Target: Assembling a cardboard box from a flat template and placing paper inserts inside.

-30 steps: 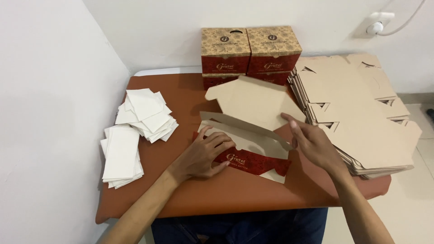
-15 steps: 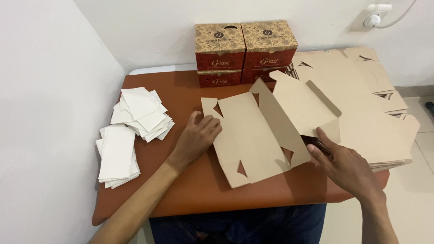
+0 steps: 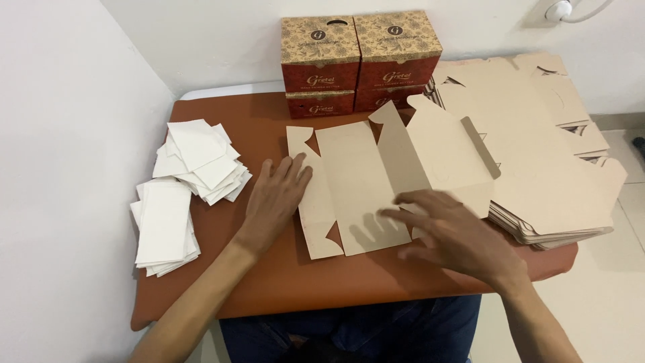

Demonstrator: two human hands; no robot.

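Lying plain side up on the brown desk (image 3: 282, 289), the unfolded cardboard box blank (image 3: 376, 181) spreads out in front of the person, its long axis running left to right with a slight rise toward the far right, where its last panels lift off the surface and lean against the stack of flat blanks (image 3: 557, 168). The left hand (image 3: 277, 198) rests flat and open, fingers spread, on the blank's left edge flap. The right hand (image 3: 450, 235) hovers open just above the near right panel, fingers apart, gripping nothing. Two piles of white paper sheets (image 3: 181, 181) sit well to the left; finished red-and-tan boxes (image 3: 359, 57) stand behind.
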